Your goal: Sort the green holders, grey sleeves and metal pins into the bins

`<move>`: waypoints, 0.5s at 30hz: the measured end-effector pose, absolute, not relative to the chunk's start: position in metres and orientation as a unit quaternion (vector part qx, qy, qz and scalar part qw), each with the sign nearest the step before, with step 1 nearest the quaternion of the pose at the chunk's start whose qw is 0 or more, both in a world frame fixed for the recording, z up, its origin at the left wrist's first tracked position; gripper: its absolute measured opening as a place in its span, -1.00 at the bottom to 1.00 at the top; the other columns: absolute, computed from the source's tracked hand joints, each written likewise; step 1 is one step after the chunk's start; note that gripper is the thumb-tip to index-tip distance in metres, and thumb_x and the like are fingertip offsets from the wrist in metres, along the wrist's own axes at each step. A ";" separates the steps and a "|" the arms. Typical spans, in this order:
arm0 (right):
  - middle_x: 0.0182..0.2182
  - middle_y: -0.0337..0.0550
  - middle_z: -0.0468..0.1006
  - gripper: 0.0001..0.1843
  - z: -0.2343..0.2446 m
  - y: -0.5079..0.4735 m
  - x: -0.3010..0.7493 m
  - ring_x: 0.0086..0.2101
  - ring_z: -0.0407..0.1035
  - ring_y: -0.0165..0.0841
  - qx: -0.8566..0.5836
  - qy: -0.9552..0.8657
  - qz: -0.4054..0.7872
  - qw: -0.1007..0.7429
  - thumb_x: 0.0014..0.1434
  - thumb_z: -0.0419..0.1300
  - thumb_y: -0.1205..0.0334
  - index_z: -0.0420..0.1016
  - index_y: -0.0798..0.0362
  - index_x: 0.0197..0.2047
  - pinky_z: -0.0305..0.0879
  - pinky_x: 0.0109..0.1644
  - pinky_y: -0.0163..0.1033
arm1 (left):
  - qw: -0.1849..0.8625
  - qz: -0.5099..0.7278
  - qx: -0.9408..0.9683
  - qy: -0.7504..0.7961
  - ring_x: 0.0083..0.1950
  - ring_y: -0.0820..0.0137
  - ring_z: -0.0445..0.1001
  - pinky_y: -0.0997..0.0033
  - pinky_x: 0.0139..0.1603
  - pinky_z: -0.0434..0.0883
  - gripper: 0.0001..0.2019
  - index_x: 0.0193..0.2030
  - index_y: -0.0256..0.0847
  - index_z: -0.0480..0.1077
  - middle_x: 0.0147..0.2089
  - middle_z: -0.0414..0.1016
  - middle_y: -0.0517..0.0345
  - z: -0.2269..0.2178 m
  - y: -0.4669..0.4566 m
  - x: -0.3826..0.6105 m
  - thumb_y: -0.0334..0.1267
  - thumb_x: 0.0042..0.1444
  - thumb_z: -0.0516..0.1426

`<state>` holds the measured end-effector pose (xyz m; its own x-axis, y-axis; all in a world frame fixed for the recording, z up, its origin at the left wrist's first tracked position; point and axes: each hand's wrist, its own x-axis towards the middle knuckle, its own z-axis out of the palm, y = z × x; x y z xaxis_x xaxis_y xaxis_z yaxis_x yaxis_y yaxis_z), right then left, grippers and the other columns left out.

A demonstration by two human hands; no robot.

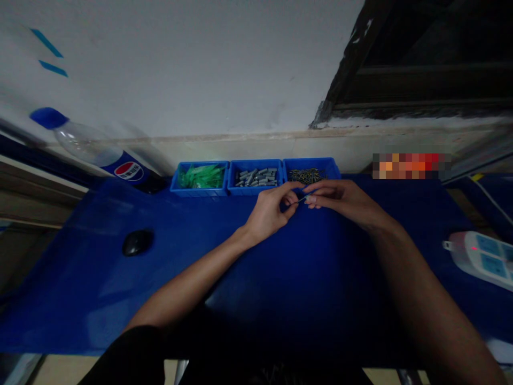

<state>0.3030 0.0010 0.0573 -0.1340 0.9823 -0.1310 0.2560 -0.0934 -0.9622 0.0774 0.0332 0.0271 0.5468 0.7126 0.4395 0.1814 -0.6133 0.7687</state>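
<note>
My left hand [276, 206] and my right hand [336, 197] meet just in front of the right-hand blue bin, fingers closed in a pinch. Between their fingertips runs a thin screw [302, 199], gripped at its left end by my left hand. A small pale piece [308, 198] shows at my right fingertips, mostly covered; its kind is unclear. Behind the hands, the right bin [335, 170] holds many thin screws [306, 175]. Grey metal sleeves [256, 176] fill the middle bin [252, 191], and green plastic anchors [202, 175] lie in the left bin [200, 192].
A blue-covered table [256, 299] stands against a pale wall [200, 69]. On the left are a Pepsi bottle [116, 160] and a black computer mouse [137, 243]. A white power strip [481, 259] with a red light lies at the right. Behind it is a blurred-out orange-red patch [412, 166].
</note>
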 end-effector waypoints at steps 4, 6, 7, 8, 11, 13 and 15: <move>-0.41 -0.18 0.74 -0.68 0.054 0.003 0.302 -0.37 0.61 -0.27 -0.552 -0.556 0.495 0.376 0.02 0.54 -0.03 0.77 -0.08 -0.18 0.51 -0.19 -0.15 | 0.339 0.391 0.810 0.276 -0.24 0.49 0.61 0.44 -0.05 0.60 -0.68 0.11 -0.22 0.46 -0.23 0.64 0.20 0.027 0.033 0.077 -0.49 0.23 0.15; -0.43 -0.18 0.73 -0.66 0.053 0.004 0.303 -0.41 0.58 -0.29 -0.562 -0.546 0.491 0.382 0.00 0.55 -0.02 0.76 -0.07 -0.17 0.51 -0.24 -0.16 | 0.335 0.402 0.805 0.280 -0.24 0.48 0.61 0.42 -0.05 0.59 -0.73 0.06 -0.22 0.48 -0.24 0.63 0.20 0.028 0.032 0.077 -0.47 0.25 0.14; -0.44 -0.18 0.72 -0.66 0.052 0.004 0.303 -0.43 0.57 -0.30 -0.568 -0.541 0.488 0.383 -0.01 0.55 -0.01 0.76 -0.06 -0.18 0.50 -0.25 -0.16 | 0.332 0.410 0.801 0.282 -0.24 0.47 0.60 0.41 -0.05 0.59 -0.75 0.04 -0.22 0.48 -0.25 0.63 0.19 0.030 0.031 0.077 -0.46 0.26 0.14; -0.45 -0.18 0.72 -0.68 0.051 0.004 0.304 -0.43 0.57 -0.30 -0.574 -0.537 0.486 0.383 0.00 0.54 0.00 0.76 -0.06 -0.19 0.50 -0.26 -0.16 | 0.330 0.419 0.797 0.284 -0.24 0.47 0.60 0.41 -0.04 0.59 -0.77 0.02 -0.22 0.49 -0.25 0.63 0.18 0.031 0.030 0.078 -0.45 0.26 0.15; -0.44 -0.16 0.72 -0.73 0.051 0.003 0.306 -0.40 0.59 -0.28 -0.577 -0.521 0.498 0.384 0.01 0.54 0.03 0.77 -0.05 -0.23 0.51 -0.25 -0.16 | 0.330 0.445 0.782 0.286 -0.24 0.47 0.60 0.41 -0.04 0.59 -0.82 -0.02 -0.23 0.51 -0.24 0.64 0.16 0.034 0.029 0.079 -0.44 0.27 0.16; -0.44 -0.16 0.72 -0.74 0.052 0.002 0.306 -0.38 0.60 -0.27 -0.569 -0.510 0.508 0.396 0.00 0.55 0.05 0.77 -0.05 -0.25 0.52 -0.23 -0.14 | 0.337 0.448 0.776 0.290 -0.24 0.47 0.61 0.40 -0.04 0.60 -0.83 -0.03 -0.23 0.51 -0.23 0.65 0.15 0.033 0.029 0.079 -0.43 0.27 0.18; -0.44 -0.17 0.72 -0.75 0.054 0.001 0.307 -0.39 0.59 -0.27 -0.562 -0.504 0.509 0.413 -0.03 0.56 0.06 0.77 -0.06 -0.27 0.53 -0.22 -0.13 | 0.341 0.439 0.775 0.299 -0.23 0.45 0.62 0.38 -0.04 0.61 -0.82 -0.01 -0.24 0.51 -0.20 0.66 0.13 0.030 0.031 0.078 -0.41 0.27 0.20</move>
<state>0.3066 0.0014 0.0536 -0.0262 0.9873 -0.1565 0.1462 -0.1510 -0.9777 0.0784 0.0311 0.0304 0.4356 0.7635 0.4767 0.1638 -0.5880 0.7921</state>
